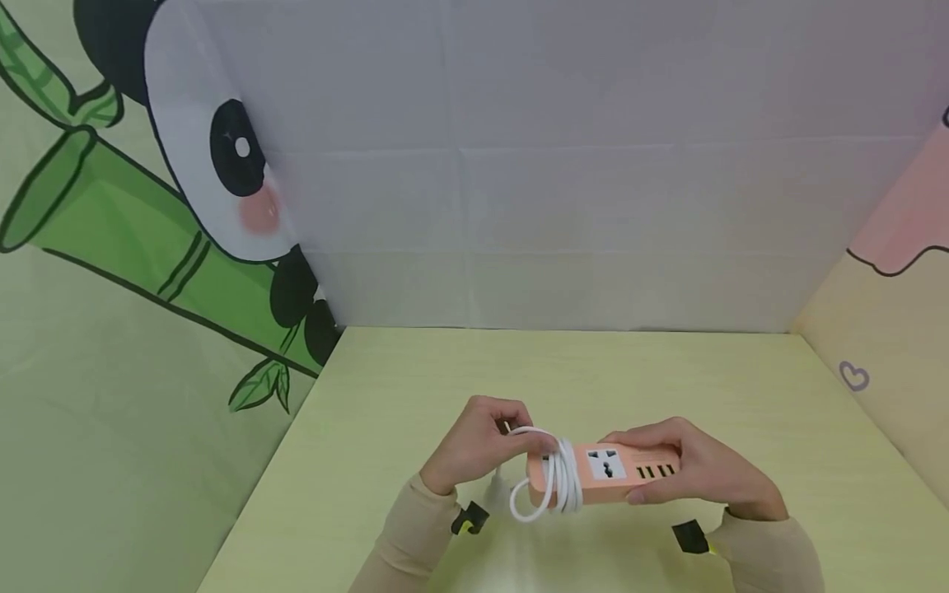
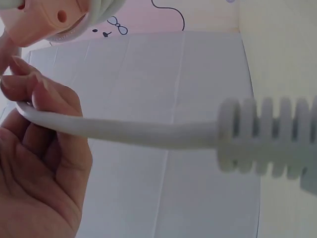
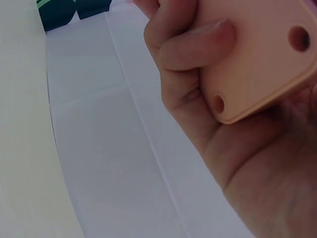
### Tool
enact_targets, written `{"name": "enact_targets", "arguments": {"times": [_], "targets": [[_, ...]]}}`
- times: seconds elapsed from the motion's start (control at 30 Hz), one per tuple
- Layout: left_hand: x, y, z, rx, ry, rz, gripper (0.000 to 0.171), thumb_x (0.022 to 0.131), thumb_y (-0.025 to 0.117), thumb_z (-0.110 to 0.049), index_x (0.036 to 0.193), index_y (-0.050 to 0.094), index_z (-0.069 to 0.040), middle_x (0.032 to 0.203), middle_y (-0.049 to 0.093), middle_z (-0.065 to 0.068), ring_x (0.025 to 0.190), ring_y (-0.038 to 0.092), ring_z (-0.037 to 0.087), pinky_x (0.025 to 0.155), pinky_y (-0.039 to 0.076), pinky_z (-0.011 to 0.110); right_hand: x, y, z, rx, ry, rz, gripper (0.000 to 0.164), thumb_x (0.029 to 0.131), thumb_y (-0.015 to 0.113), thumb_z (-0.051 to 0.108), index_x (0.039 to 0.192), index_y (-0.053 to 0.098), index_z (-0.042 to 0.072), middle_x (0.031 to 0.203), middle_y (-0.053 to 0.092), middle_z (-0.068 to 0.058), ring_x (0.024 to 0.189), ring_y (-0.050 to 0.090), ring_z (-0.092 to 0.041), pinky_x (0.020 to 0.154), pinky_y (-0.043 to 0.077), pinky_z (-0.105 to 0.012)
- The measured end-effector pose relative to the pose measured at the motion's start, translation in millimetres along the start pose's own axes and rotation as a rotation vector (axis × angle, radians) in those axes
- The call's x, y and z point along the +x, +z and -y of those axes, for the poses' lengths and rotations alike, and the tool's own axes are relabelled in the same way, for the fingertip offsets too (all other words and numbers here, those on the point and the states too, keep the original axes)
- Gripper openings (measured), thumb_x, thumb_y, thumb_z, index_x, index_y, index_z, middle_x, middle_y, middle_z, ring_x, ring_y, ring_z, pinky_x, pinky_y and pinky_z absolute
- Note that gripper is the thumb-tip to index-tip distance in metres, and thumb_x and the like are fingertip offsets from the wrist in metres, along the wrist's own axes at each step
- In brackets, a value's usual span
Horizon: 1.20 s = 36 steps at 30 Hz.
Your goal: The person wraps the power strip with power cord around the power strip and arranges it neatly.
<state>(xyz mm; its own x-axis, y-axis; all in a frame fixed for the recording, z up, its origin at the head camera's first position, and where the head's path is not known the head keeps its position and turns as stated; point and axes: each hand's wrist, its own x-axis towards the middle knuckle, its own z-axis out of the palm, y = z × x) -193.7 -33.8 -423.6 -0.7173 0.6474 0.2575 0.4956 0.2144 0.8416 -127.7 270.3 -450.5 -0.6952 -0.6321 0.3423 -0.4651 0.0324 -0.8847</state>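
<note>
An orange power strip (image 1: 620,486) with a white socket face and several dark slots is held up above the table. My right hand (image 1: 712,465) grips its right end, and in the right wrist view the fingers (image 3: 198,47) curl round its underside. White cord (image 1: 567,478) is wound in several turns round the strip's left end. With its fingers, my left hand (image 1: 489,436) pinches the free stretch of cord (image 2: 124,131) at that end. The ribbed neck of the plug (image 2: 267,136) hangs from the cord below the left hand; in the head view the plug is blurred.
The pale yellow table (image 1: 415,362) lies under both hands. A grey-white cloth wall (image 1: 563,206) closes off its back, with printed side walls (image 1: 133,395) at left and right. Black tape pieces (image 1: 691,537) stick out near both sleeves.
</note>
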Motion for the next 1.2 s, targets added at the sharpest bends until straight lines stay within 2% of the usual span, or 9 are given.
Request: {"name": "enact_targets", "arguments": {"times": [0.13, 0.23, 0.37, 0.47, 0.53, 0.8, 1.0, 1.2], "targets": [[-2.3, -0.5, -0.4, -0.027, 0.002, 0.031, 0.028, 0.084, 0.084, -0.029, 0.068, 0.064, -0.017, 0.062, 0.050, -0.007, 0.055, 0.039, 0.005, 0.051, 0.032, 0.018, -2, 4, 5, 0.000, 0.002, 0.000, 0.052, 0.085, 0.075, -0.007, 0.135, 0.063, 0.002, 0.125, 0.070, -0.011, 0.087, 0.067, -0.019, 0.071, 0.058, -0.031], [-3.6, -0.8, -0.5, -0.057, 0.018, 0.075, 0.022, 0.087, 0.081, -0.026, 0.073, 0.067, -0.018, 0.068, 0.056, -0.007, 0.059, 0.043, 0.005, 0.056, 0.036, 0.018, -4, 7, 8, 0.007, 0.000, 0.002, 0.053, 0.084, 0.075, -0.008, 0.135, 0.063, 0.001, 0.127, 0.070, -0.012, 0.088, 0.068, -0.019, 0.072, 0.058, -0.031], [-4.9, -0.9, -3.0, -0.096, 0.079, 0.143, 0.010, 0.097, 0.071, -0.021, 0.088, 0.071, -0.016, 0.081, 0.066, 0.001, 0.071, 0.054, 0.006, 0.067, 0.046, 0.020, -7, 10, 12, 0.004, -0.036, -0.007, 0.057, 0.082, 0.075, -0.012, 0.136, 0.062, 0.000, 0.127, 0.070, -0.012, 0.090, 0.068, -0.018, 0.073, 0.058, -0.030], [-6.1, -0.5, -6.2, -0.110, 0.110, 0.184, 0.010, 0.101, 0.064, -0.018, 0.095, 0.070, -0.012, 0.089, 0.068, 0.010, 0.077, 0.059, 0.007, 0.072, 0.050, 0.022, -9, 12, 14, 0.006, -0.064, -0.012, 0.059, 0.080, 0.074, -0.015, 0.137, 0.061, -0.001, 0.128, 0.070, -0.013, 0.089, 0.068, -0.019, 0.072, 0.058, -0.031], [-7.1, -0.2, -7.8, -0.110, 0.112, 0.197, 0.012, 0.102, 0.062, -0.018, 0.097, 0.069, -0.011, 0.090, 0.067, 0.012, 0.077, 0.060, 0.007, 0.072, 0.050, 0.022, -11, 13, 16, 0.019, -0.071, -0.011, 0.061, 0.080, 0.073, -0.017, 0.137, 0.060, -0.002, 0.128, 0.069, -0.013, 0.090, 0.068, -0.020, 0.073, 0.058, -0.031], [-10.4, 3.5, -7.7, -0.131, 0.086, 0.178, 0.018, 0.099, 0.067, -0.025, 0.088, 0.068, -0.011, 0.071, 0.057, 0.011, 0.061, 0.049, 0.005, 0.057, 0.042, 0.019, -15, 20, 25, 0.022, -0.100, -0.009, 0.063, 0.078, 0.073, -0.019, 0.138, 0.059, -0.002, 0.129, 0.069, -0.015, 0.093, 0.069, -0.020, 0.075, 0.058, -0.031], [-4.1, 7.7, -2.2, -0.128, 0.080, 0.161, 0.022, 0.099, 0.069, -0.024, 0.083, 0.066, -0.009, 0.065, 0.050, -0.001, 0.057, 0.044, 0.004, 0.057, 0.040, 0.019, -13, 12, 19, 0.011, -0.111, 0.000, 0.063, 0.078, 0.073, -0.018, 0.137, 0.060, -0.002, 0.128, 0.069, -0.014, 0.091, 0.068, -0.020, 0.073, 0.057, -0.031], [1.5, 11.5, 1.8, -0.124, 0.025, 0.165, 0.031, 0.099, 0.068, -0.029, 0.078, 0.061, -0.008, 0.063, 0.046, -0.002, 0.057, 0.043, 0.005, 0.057, 0.039, 0.019, -13, 5, 13, 0.024, -0.103, 0.004, 0.063, 0.078, 0.073, -0.019, 0.137, 0.060, -0.001, 0.129, 0.069, -0.013, 0.091, 0.068, -0.019, 0.071, 0.057, -0.031]]}}
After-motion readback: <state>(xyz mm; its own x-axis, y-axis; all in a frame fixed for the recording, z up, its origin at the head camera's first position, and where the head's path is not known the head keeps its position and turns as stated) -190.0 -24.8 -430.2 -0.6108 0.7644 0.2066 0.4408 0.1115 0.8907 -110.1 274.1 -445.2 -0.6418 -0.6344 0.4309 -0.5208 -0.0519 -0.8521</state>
